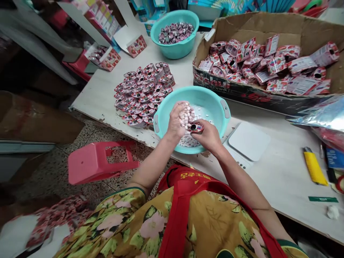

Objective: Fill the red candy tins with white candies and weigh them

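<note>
A turquoise basin (pixel 164 107) with grey handles holds a layer of small white and pale pink candies (pixel 189 141). Over it my left hand (pixel 176 120) is cupped around a heap of these candies (pixel 186 114). My right hand (pixel 208 134) grips a small red printed candy container (pixel 197 127) by its sides. The container's dark round opening faces up and toward the left hand, right at the edge of the heap. Many similar containers (pixel 142 95) stand packed together on the table, left of the basin.
A cardboard box (pixel 228 87) of loose containers stands behind on the right. Another turquoise basin (pixel 174 50) holds small metallic caps. A white scale (pixel 249 141) and a yellow cutter (pixel 314 166) lie rightward; a pink stool (pixel 88 161) is on the floor.
</note>
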Available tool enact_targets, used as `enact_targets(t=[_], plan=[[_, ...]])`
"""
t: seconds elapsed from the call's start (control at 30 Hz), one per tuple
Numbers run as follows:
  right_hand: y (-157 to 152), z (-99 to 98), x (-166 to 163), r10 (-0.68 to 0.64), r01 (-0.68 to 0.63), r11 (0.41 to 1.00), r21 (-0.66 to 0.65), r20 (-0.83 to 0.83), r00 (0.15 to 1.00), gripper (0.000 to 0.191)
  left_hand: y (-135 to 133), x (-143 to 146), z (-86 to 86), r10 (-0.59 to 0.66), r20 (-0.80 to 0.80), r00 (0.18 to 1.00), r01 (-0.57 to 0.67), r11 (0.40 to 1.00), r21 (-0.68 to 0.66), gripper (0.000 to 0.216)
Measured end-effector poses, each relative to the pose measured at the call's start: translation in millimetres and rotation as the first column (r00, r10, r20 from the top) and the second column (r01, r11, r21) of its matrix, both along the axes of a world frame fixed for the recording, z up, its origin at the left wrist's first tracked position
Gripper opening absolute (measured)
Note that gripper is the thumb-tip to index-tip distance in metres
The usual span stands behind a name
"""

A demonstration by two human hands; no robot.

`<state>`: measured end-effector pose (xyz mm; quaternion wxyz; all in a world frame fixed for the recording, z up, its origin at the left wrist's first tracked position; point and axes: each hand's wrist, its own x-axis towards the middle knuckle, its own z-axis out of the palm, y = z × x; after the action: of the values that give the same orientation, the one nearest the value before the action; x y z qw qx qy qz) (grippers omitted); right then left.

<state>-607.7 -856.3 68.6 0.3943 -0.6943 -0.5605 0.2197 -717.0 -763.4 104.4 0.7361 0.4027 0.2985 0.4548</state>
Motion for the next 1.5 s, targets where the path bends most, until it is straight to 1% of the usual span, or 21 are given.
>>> enact_targets(t=[0.07,0.17,0.27,0.4,0.5,0.63,0.8,0.97,1.2,1.33,1.5], plan=[[6,-0.8,-7,-0.013,0.013,1.000,-0.022,0.008,1.000,0.038,-2,11,-5.2,0.089,0.025,0.996,-0.088,0.995,-0.039,0.032],[11,-0.4,-10,-0.048,0.049,0.998,-0.034,0.037,0.998,0.030,0,20,-11.9,0.210,-0.030,0.977,-0.211,0.977,-0.031,0.039],[13,1.0,-10,-0.080,0.082,0.996,-0.028,0.045,0.996,0.028,4,23,-15.8,0.260,-0.080,0.962,-0.259,0.966,0.014,0.043],[14,2.6,-10,-0.098,0.101,0.994,-0.045,0.061,0.993,0.028,8,28,-16.9,0.238,-0.096,0.966,-0.238,0.971,0.018,0.045],[16,3.3,-9,-0.107,0.110,0.993,-0.042,0.056,0.993,0.029,9,30,-14.0,0.269,-0.123,0.955,-0.270,0.963,0.008,0.048],[16,3.7,-5,-0.114,0.115,0.993,-0.028,0.045,0.992,0.030,8,31,-11.2,0.251,-0.182,0.951,-0.245,0.968,0.055,0.049],[15,3.7,-3,-0.114,0.116,0.993,-0.036,0.056,0.992,0.030,8,33,-13.7,0.226,-0.147,0.963,-0.218,0.974,0.067,0.047],[14,4.3,0,-0.091,0.092,0.995,-0.047,0.024,0.996,0.027,10,39,-11.8,0.198,-0.180,0.963,-0.184,0.979,0.093,0.046],[12,2.1,4,-0.146,0.144,0.989,-0.041,-0.039,0.989,0.032,5,44,-8.9,0.181,-0.158,0.971,-0.169,0.982,0.086,0.042],[11,1.2,6,-0.131,0.131,0.991,-0.037,-0.020,0.991,0.026,4,49,-10.0,0.159,-0.182,0.970,-0.146,0.986,0.086,0.040],[8,2.3,8,-0.145,0.144,0.989,-0.034,-0.043,0.988,0.024,4,52,-11.0,0.144,-0.172,0.974,-0.127,0.986,0.111,0.041]])
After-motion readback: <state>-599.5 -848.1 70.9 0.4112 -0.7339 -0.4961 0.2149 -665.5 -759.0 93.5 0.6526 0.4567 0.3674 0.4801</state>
